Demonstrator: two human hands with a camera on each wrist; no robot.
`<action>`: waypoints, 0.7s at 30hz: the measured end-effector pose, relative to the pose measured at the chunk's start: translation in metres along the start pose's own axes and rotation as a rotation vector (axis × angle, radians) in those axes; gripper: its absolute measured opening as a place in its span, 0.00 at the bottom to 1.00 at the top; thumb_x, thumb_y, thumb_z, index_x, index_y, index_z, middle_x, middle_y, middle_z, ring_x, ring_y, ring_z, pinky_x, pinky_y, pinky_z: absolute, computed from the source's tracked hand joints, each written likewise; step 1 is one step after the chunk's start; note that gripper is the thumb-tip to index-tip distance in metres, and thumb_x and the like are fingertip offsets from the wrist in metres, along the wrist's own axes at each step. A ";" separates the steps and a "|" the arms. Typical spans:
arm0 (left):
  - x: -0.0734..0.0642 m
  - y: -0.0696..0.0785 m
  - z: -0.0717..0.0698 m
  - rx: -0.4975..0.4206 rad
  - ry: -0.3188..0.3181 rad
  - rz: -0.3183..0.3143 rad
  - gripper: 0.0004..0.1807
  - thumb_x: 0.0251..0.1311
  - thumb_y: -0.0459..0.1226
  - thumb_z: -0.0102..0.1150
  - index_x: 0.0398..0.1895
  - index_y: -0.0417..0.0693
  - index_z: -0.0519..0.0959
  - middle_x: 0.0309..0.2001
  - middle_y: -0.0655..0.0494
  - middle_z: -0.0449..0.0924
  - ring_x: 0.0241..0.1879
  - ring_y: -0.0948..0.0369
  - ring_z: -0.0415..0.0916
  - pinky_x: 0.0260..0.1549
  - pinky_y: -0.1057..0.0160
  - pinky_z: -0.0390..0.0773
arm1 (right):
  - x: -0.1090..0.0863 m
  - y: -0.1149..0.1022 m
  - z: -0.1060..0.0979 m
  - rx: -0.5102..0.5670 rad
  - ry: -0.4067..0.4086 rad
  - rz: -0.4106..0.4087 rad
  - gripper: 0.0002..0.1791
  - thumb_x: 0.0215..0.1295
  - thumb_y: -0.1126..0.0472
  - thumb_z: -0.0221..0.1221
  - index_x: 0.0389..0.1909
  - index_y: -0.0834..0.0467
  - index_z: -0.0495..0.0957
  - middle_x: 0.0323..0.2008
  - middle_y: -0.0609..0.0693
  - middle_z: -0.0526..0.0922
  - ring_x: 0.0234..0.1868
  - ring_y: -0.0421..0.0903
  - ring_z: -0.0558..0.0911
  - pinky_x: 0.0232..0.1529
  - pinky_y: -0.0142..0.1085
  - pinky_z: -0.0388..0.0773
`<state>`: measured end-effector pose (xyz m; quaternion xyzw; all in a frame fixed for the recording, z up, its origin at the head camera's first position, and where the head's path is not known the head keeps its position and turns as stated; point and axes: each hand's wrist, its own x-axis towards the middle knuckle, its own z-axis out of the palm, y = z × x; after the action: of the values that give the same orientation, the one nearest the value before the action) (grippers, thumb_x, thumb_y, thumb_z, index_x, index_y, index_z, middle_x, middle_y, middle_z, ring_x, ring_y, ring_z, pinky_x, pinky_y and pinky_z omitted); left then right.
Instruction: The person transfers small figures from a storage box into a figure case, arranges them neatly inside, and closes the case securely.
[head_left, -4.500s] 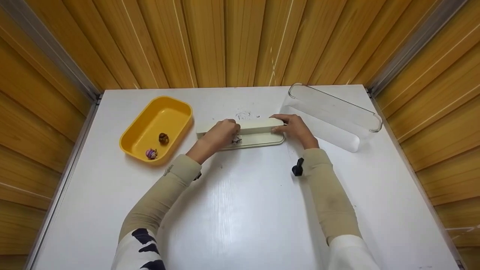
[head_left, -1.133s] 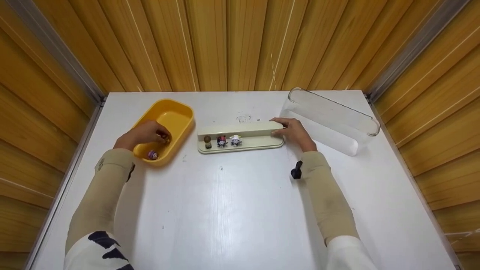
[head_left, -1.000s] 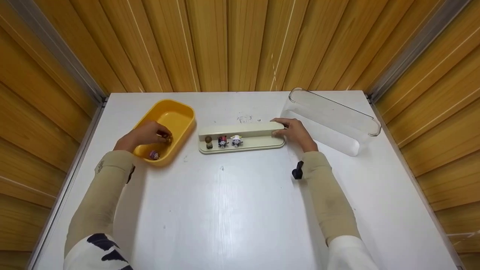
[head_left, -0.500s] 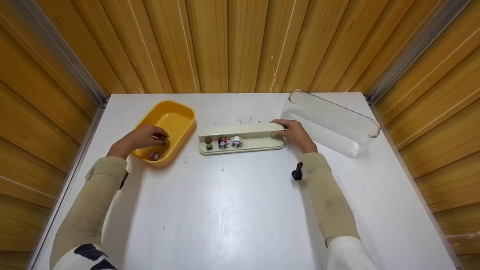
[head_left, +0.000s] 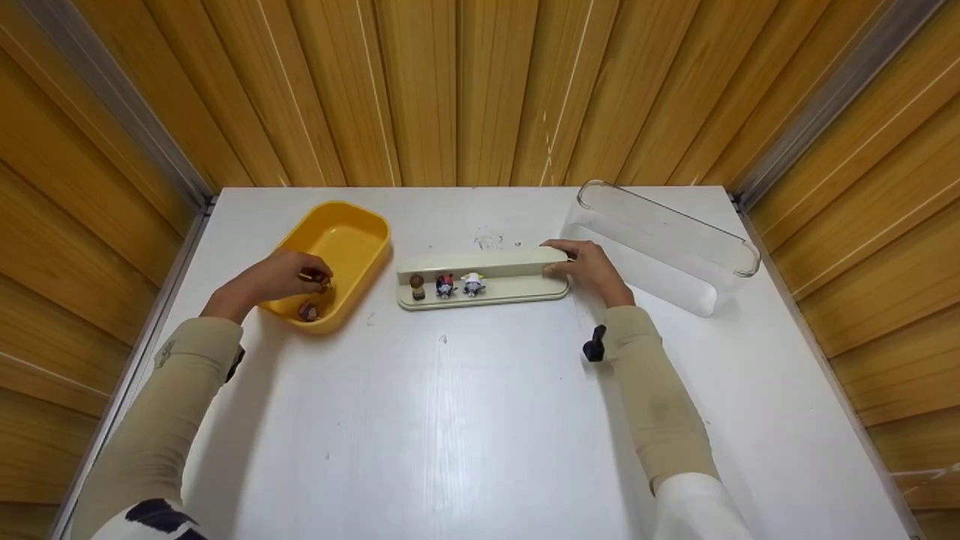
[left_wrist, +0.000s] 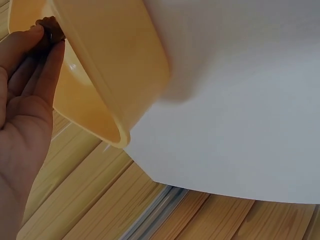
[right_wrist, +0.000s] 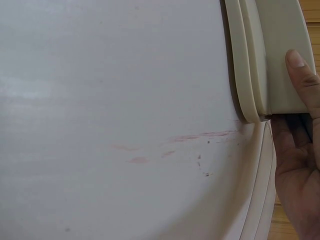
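My left hand point(head_left: 271, 279) is over the near left part of a yellow tub point(head_left: 346, 234), pinching a small brown figurine point(left_wrist: 51, 29) between thumb and fingertips. Below it a figurine with a purple hat point(head_left: 308, 310) lies on the tub floor. A long cream display base point(head_left: 521, 285) with a raised back step stands mid-table. On its lower step, toward the left, are a brown-haired figurine point(head_left: 417, 286), a red-and-black one point(head_left: 445, 286) and one with a white hat point(head_left: 472, 284). My right hand point(head_left: 592, 268) grips the base's right end, thumb on the step face point(right_wrist: 282, 60).
A long transparent cover point(head_left: 667, 225) lies slantwise at the back right, close behind my right hand. Yellow wood-grain panels point(head_left: 480, 90) rise behind the white table point(head_left: 450, 420) and on both sides. Dark marks dot the tabletop behind the base.
My left hand has gone from the base to the tub, leaving the white-hatted figurine on the base. It then takes the brown figurine and shifts slightly left. My right hand stays put.
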<state>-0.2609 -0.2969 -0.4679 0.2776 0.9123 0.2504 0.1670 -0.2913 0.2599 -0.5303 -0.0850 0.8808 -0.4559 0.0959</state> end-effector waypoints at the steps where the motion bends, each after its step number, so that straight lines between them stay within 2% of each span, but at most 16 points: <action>1: 0.000 0.001 -0.001 0.005 0.009 0.006 0.12 0.65 0.29 0.64 0.51 0.37 0.84 0.46 0.44 0.86 0.48 0.48 0.83 0.52 0.44 0.81 | 0.000 0.000 0.000 0.001 0.001 -0.002 0.30 0.56 0.57 0.75 0.62 0.52 0.82 0.61 0.52 0.82 0.67 0.52 0.75 0.69 0.46 0.69; 6: 0.001 0.006 -0.004 0.021 0.026 0.017 0.12 0.65 0.29 0.64 0.51 0.37 0.84 0.47 0.44 0.86 0.48 0.48 0.82 0.52 0.44 0.80 | 0.001 0.001 -0.001 -0.003 0.002 -0.003 0.30 0.55 0.56 0.75 0.61 0.51 0.82 0.62 0.52 0.82 0.67 0.52 0.75 0.69 0.46 0.68; 14: 0.007 0.021 -0.012 -0.028 0.042 -0.038 0.16 0.66 0.29 0.63 0.56 0.35 0.82 0.51 0.40 0.85 0.51 0.46 0.81 0.54 0.43 0.79 | 0.002 0.000 -0.002 -0.021 0.015 0.012 0.30 0.55 0.56 0.75 0.61 0.50 0.83 0.62 0.51 0.82 0.67 0.51 0.75 0.70 0.46 0.67; 21: 0.007 0.023 -0.013 -0.057 0.057 -0.081 0.17 0.69 0.31 0.61 0.58 0.34 0.81 0.51 0.41 0.85 0.51 0.48 0.81 0.55 0.45 0.80 | 0.002 0.001 0.000 -0.026 0.003 0.030 0.30 0.55 0.54 0.74 0.61 0.48 0.82 0.63 0.49 0.80 0.68 0.50 0.74 0.71 0.46 0.66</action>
<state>-0.2627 -0.2815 -0.4455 0.2283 0.9198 0.2769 0.1589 -0.2928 0.2597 -0.5314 -0.0722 0.8880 -0.4429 0.1005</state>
